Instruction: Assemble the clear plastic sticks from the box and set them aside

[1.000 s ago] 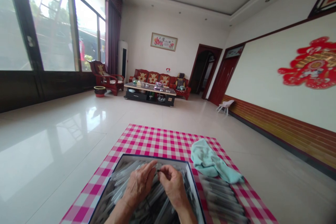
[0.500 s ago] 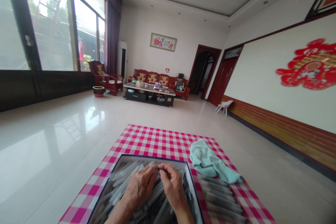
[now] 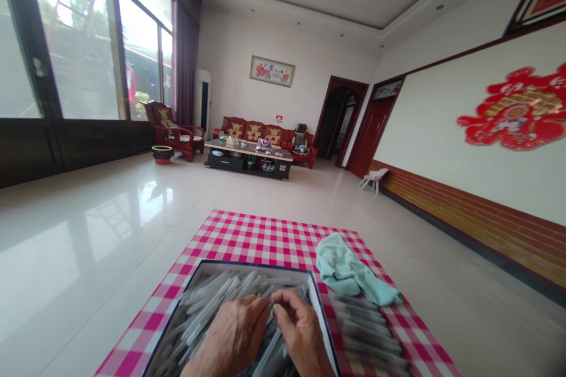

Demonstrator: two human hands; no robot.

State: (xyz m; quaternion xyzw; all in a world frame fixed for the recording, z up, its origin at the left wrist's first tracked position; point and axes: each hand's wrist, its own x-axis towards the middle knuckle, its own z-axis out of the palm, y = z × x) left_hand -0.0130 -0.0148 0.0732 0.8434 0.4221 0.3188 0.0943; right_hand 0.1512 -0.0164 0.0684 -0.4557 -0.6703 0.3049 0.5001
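My left hand [image 3: 236, 330] and my right hand [image 3: 298, 327] meet above a shallow dark-edged box [image 3: 325, 324]. Inside it lie many slim translucent plastic tubes [image 3: 201, 318], which look like pen barrels, mixed with darker pieces. The fingertips of both hands are pinched close together. A small dark piece [image 3: 272, 304], perhaps the end of a pen, shows between them at my right thumb and forefinger. What my left fingers grip is mostly hidden behind the hand. To the right of the box, a blurred row of pen-like sticks [image 3: 369, 330] lies side by side.
A pink-and-white checked cloth [image 3: 260, 235] covers the table. On it, a crumpled mint-green cloth [image 3: 349, 268] lies right of the box, touching the row of sticks. Farther off stand a low coffee table [image 3: 247, 156], a wooden sofa [image 3: 234, 126] and a small stool [image 3: 374, 178].
Both hands have moved slightly down toward me, still pinched together, and the dark piece shows more clearly between the fingertips. The whole view has shifted a little.
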